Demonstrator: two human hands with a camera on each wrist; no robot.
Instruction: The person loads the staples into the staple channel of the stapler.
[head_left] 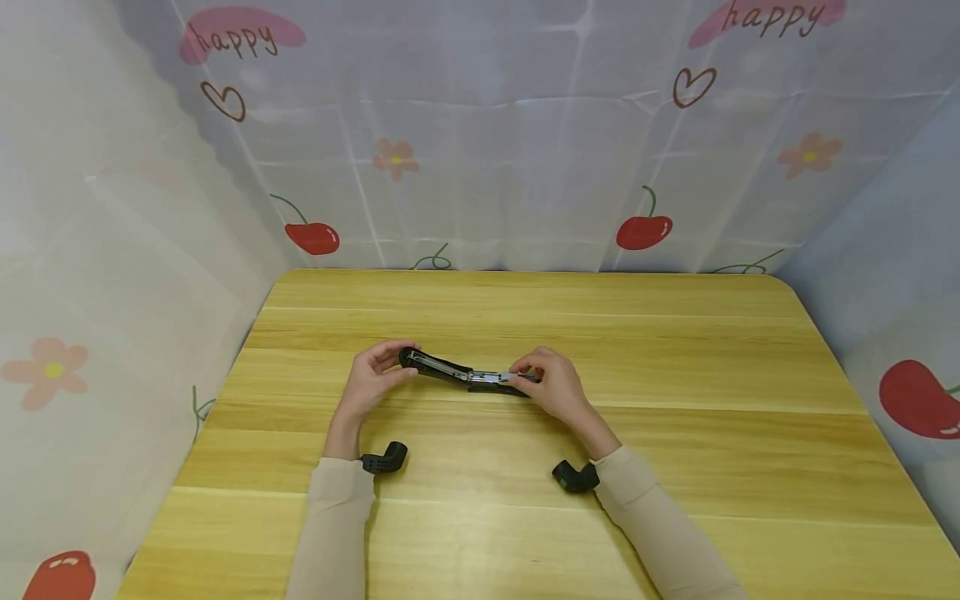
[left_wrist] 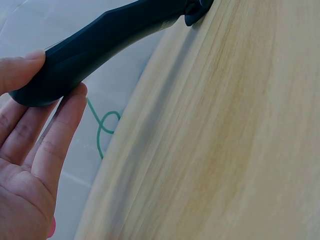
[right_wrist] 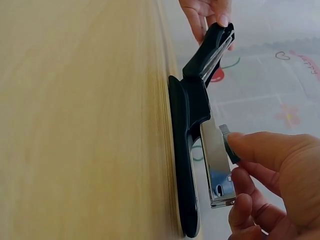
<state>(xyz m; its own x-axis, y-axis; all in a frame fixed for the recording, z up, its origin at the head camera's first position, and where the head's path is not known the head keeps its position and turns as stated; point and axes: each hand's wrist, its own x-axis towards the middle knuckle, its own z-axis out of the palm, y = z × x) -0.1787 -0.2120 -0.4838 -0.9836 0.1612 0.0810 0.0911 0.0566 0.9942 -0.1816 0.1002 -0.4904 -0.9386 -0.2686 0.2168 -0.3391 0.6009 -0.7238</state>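
Observation:
A black stapler (head_left: 442, 367) lies unfolded above the table, its top cover swung back to the left and its metal magazine (right_wrist: 215, 152) exposed on the right. My left hand (head_left: 369, 382) grips the rounded end of the cover between thumb and fingers, as the left wrist view also shows of the cover (left_wrist: 95, 47). Over the magazine, my right hand (right_wrist: 287, 180) pinches a small grey strip of staples (right_wrist: 224, 131) between thumb and fingers. The stapler's base (right_wrist: 182, 165) stands close against the tabletop. In the head view the right fingers partly cover the magazine's end.
The wooden table (head_left: 480, 508) spreads around both hands. A printed curtain (head_left: 487, 183) hangs behind its far edge and along the sides. Black wrist cameras jut out below the left wrist (head_left: 343, 437) and the right wrist (head_left: 598, 437).

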